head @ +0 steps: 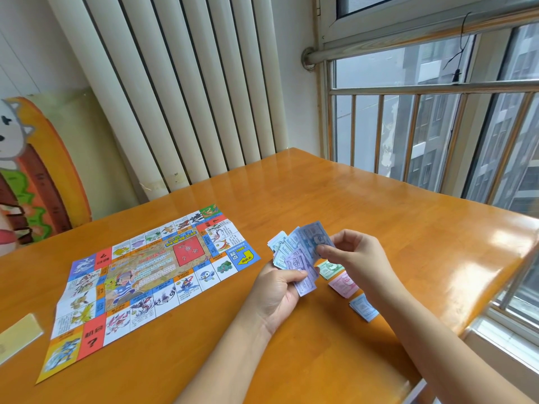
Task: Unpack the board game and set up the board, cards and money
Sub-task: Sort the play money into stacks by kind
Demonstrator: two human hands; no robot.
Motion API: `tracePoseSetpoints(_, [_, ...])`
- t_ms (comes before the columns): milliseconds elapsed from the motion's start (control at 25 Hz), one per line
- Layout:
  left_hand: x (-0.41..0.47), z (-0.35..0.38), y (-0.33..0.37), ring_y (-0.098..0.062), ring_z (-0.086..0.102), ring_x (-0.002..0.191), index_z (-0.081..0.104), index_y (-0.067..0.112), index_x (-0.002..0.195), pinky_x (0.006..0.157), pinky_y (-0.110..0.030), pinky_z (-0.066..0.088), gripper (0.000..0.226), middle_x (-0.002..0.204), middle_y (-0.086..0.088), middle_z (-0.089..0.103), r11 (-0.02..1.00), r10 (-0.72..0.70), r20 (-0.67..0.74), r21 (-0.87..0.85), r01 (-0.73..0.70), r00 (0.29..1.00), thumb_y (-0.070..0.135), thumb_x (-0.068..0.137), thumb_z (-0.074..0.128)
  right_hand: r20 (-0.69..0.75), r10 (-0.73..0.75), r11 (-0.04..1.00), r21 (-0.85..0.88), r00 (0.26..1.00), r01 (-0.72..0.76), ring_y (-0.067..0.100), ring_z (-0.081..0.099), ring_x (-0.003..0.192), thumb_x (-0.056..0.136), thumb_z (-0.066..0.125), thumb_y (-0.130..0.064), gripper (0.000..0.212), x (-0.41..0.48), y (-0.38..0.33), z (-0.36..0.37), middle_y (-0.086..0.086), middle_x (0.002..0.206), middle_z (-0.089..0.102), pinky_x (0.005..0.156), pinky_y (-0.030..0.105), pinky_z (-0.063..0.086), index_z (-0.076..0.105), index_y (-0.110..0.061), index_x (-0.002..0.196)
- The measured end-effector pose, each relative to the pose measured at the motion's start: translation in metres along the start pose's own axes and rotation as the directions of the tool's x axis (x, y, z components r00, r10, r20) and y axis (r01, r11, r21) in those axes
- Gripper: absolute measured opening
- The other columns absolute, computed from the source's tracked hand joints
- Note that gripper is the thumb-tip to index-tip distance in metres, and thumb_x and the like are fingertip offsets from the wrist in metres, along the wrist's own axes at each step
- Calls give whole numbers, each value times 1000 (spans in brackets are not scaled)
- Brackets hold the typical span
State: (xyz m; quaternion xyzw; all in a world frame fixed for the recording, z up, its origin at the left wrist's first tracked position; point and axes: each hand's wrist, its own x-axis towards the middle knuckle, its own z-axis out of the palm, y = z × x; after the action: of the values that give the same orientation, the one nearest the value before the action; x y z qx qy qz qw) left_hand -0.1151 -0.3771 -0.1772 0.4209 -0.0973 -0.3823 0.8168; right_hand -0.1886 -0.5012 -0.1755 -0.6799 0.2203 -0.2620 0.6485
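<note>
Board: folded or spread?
Spread. The board lies flat on the table, full ring of squares and centre art showing, creases visible. Left hand and right hand hold notes beside it.

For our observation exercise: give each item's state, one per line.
Colourful paper game board: unfolded, flat on orange wooden table.
Fanned purple and blue paper notes: gripped by left hand.
Right hand: pinching top blue note.
Green note pile, pink note pile, blue note pile: separate, on table.

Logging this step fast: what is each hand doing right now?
Left hand: closed around a fan of play money.
Right hand: pinching the top blue bill of that fan.
</note>
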Motion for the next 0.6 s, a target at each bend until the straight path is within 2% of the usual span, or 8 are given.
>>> tracePoseSetpoints(200, [-1, 0, 0, -34, 62, 102, 58, 2, 105, 97, -52, 44, 48, 99, -19, 71, 1000, 3, -2, -8, -3, 1000, -29, 83, 30, 42, -24, 999, -41, 999, 26, 17, 67, 72, 77, 77, -6, 12, -1, -1, 2, 10, 79, 74, 71, 30, 53, 64, -5, 78])
tracePoseSetpoints(360, [-2, 1, 2, -31, 66, 97, 60, 1, 103, 99, -52, 42, 44, 99, -20, 71, 999, 15, -1, -38, -15, 1000, -27, 84, 31, -48, -54, 998, -42, 997, 52, 14, 67, 72, 79, 75, -8, 8, 0, 0, 0, 4, 79, 74, 71, 30, 52, 68, -11, 82])
tracePoseSetpoints(480, [-3, 1, 4, -32, 66, 99, 61, 0, 102, 102, -54, 40, 39, 103, -22, 70, 998, 23, -13, -60, -24, 1000, -24, 87, 33, -25, -47, 999, -18, 999, 46, 10, 66, 71, 84, 70, -8, 14, -1, -2, -1, -2, 76, 73, 72, 26, 54, 71, -22, 83])
tracePoseSetpoints(600, [-3, 1, 3, -30, 68, 95, 60, -1, 104, 102, -54, 41, 35, 103, -21, 70, 998, 26, -23, -53, -27, 999, -22, 88, 36, -13, -27, 1000, 4, 1000, 27, 10, 65, 71, 88, 65, -7, 12, 0, -1, 0, 4, 78, 72, 69, 21, 54, 71, -17, 84])
